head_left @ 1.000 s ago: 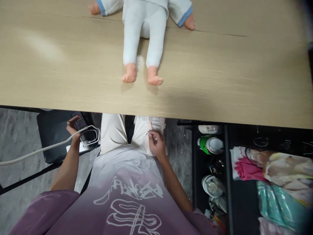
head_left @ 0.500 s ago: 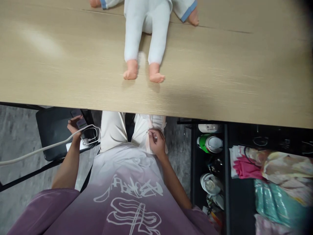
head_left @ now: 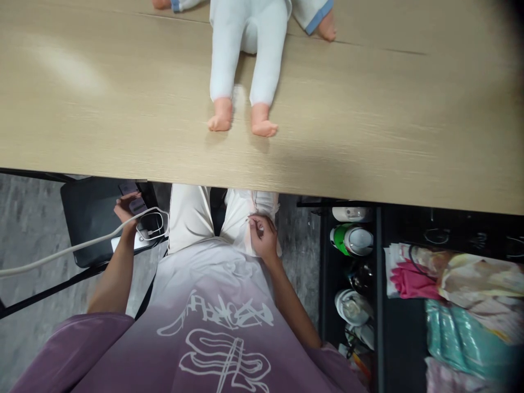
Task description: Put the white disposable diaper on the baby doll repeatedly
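Observation:
A baby doll (head_left: pixel 245 60) in white clothes lies on the light wooden table (head_left: pixel 123 109), its bare feet toward me. Both my hands are below the table's near edge. My left hand (head_left: pixel 127 210) is curled around a small dark phone-like device (head_left: pixel 135 201) above a black chair seat (head_left: pixel 88 218), beside a white cable (head_left: pixel 73 248). My right hand (head_left: pixel 264 237) rests on my lap with fingers pinched on a crumpled white cloth (head_left: pixel 264 204) lying over my right thigh.
A black shelf cart (head_left: pixel 379 284) stands at my right with a green and white kettle (head_left: pixel 352 240), cups, pink gloves (head_left: pixel 411 281) and folded fabrics (head_left: pixel 466 338). The floor is grey stone.
The view has shifted slightly, so the doll and table sit a little higher and to the right. My hands have hardly moved.

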Tool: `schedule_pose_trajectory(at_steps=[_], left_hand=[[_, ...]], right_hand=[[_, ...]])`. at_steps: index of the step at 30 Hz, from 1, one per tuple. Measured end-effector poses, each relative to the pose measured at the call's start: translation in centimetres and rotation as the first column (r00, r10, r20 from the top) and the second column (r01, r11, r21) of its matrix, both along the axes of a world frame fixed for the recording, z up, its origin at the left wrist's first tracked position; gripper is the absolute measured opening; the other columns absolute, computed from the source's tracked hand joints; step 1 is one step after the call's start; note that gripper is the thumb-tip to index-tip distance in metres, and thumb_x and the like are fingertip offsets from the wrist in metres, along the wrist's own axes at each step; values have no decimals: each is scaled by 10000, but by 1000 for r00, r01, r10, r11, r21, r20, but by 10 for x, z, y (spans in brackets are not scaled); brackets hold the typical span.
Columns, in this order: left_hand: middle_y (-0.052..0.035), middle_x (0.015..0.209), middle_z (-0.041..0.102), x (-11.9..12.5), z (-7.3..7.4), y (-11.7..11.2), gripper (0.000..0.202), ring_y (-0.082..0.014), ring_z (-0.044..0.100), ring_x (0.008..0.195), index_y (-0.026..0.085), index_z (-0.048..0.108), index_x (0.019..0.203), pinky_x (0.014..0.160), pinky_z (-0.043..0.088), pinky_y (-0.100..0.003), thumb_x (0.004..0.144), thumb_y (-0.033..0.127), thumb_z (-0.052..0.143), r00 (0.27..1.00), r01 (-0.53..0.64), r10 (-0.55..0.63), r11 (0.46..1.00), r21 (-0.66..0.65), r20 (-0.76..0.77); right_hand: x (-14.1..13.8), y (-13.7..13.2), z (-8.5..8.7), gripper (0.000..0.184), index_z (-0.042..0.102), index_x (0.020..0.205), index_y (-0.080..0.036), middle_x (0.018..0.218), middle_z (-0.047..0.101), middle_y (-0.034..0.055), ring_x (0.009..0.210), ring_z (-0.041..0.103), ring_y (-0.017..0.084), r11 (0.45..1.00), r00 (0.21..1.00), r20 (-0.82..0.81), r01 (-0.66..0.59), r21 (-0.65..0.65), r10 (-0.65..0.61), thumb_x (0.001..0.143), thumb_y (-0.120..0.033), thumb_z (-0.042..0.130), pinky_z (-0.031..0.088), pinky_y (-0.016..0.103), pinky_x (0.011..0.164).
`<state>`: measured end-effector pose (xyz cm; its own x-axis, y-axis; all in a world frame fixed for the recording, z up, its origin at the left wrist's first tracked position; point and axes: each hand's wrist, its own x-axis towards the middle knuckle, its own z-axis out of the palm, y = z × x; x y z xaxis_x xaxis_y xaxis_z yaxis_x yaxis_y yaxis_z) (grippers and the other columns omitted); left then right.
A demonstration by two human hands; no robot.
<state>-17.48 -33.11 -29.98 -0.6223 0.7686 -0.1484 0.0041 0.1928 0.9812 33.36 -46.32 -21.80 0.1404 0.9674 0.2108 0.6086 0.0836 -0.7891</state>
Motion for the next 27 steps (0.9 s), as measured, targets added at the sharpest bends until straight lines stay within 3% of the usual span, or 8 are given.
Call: schedule_pose_trajectory(at_steps=[7, 10, 13, 27], left_hand=[[-180, 995, 819, -2, 0, 2, 655, -248, 795, 979, 130, 790, 904, 1073, 627, -445, 1181, 381, 252, 999, -8, 8, 1000, -7, 39], [-127, 996, 808, -3, -1, 3, 625, -217, 783, 956, 127, 772, 949, 1050, 631, -438, 1235, 542, 404, 999, -10, 11, 1000, -13, 37], [-74, 1008, 798, -4, -3, 5, 569, -213, 781, 985, 143, 759, 1001, 1035, 639, -440, 1160, 675, 635, 1000, 4, -4, 1000, -13, 29], [-86, 1010, 806, -2, 0, 5, 572, -218, 791, 985, 139, 762, 998, 1044, 645, -454, 1180, 653, 590, 1000, 20, -20, 999, -29, -16]], right_hand=[[0, 1, -1, 216, 801, 1210, -263, 1087, 842, 77, 894, 726, 243, 1000, 1000, 8, 6, -7, -6, 1188, -373, 616, 599, 408, 874], [0, 1, -1, 207, 801, 1208, -266, 1073, 840, 70, 895, 727, 242, 1000, 1000, 8, 6, -9, -6, 1186, -367, 621, 596, 407, 880], [-1, 1, 0, 200, 800, 1212, -262, 1074, 838, 70, 889, 722, 240, 1000, 1000, -1, 5, 2, -5, 1185, -352, 623, 590, 401, 871], [-1, 1, 0, 260, 808, 1197, -258, 1070, 844, 82, 870, 710, 245, 999, 1000, 8, 21, -28, -20, 1187, -425, 608, 592, 419, 876]])
